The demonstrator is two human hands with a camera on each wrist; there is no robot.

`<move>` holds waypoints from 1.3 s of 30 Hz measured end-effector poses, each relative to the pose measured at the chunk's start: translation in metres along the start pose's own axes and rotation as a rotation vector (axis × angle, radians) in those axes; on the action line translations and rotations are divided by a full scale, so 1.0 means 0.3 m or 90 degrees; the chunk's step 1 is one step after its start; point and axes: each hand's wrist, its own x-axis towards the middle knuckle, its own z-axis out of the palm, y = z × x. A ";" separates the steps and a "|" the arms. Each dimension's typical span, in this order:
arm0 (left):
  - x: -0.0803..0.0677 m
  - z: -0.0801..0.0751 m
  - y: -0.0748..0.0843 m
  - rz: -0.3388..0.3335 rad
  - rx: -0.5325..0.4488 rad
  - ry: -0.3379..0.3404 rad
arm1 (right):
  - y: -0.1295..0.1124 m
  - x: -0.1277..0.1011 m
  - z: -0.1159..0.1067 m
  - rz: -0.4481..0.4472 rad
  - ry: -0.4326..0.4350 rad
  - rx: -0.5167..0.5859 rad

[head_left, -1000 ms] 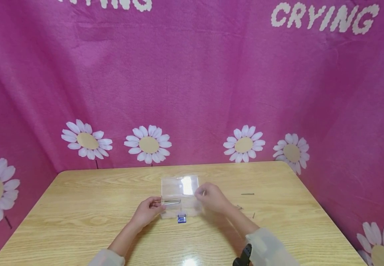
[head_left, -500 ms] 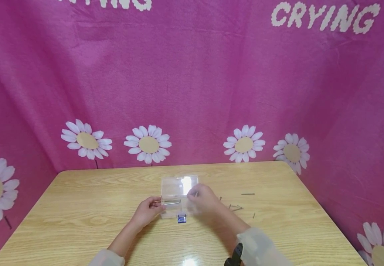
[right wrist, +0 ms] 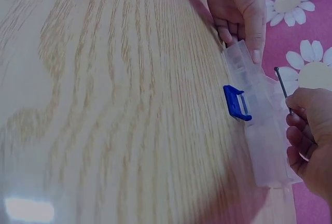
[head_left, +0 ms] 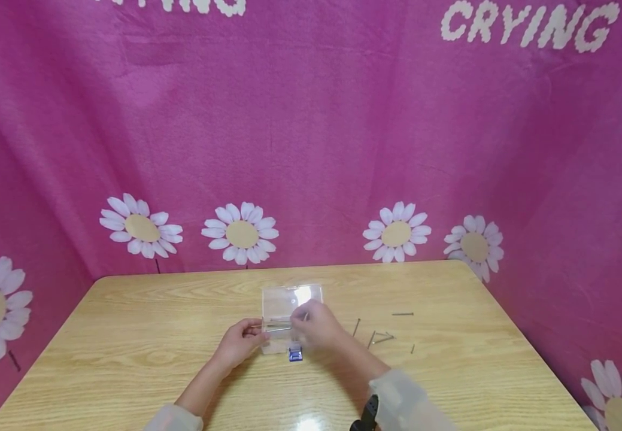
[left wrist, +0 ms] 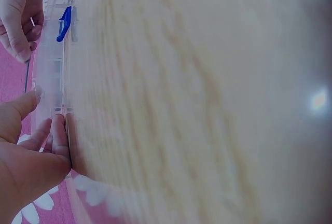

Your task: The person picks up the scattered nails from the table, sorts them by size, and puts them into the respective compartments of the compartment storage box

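The right hand point(head_left: 313, 330) has moved left from the box's right end to over its middle, pinching a nail point(right wrist: 282, 86) above the open tray, so the nail now looks about to go in; loose nails point(head_left: 378, 338) it had covered now show on the table point(head_left: 127, 347) to its right. The left hand point(head_left: 239, 342) stays curled on the left end of the box point(head_left: 284, 323), a clear plastic case with a raised lid and blue latch point(head_left: 294, 354), near the table's middle.

I see the clear plastic box point(head_left: 291, 323) lying open mid-table, blue latch point(head_left: 295, 354) on its near side; a thin nail point(right wrist: 281, 88) stands over it.
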 end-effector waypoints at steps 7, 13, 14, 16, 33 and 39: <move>0.002 0.002 -0.002 0.004 0.000 0.005 | 0.014 0.013 0.033 0.001 0.037 -0.032; 0.002 0.007 -0.004 0.004 0.005 -0.002 | 0.034 0.021 0.052 -0.033 0.056 -0.065; 0.002 0.008 -0.004 0.005 0.007 -0.002 | 0.036 0.022 0.053 -0.034 0.056 -0.062; 0.001 0.007 -0.002 0.006 0.008 -0.001 | 0.038 0.023 0.054 -0.044 0.058 -0.061; 0.002 0.006 -0.005 0.006 0.000 0.005 | 0.027 0.022 0.061 -0.035 0.077 -0.118; 0.004 0.004 -0.006 0.000 0.009 0.000 | 0.033 0.026 0.065 -0.033 0.078 -0.120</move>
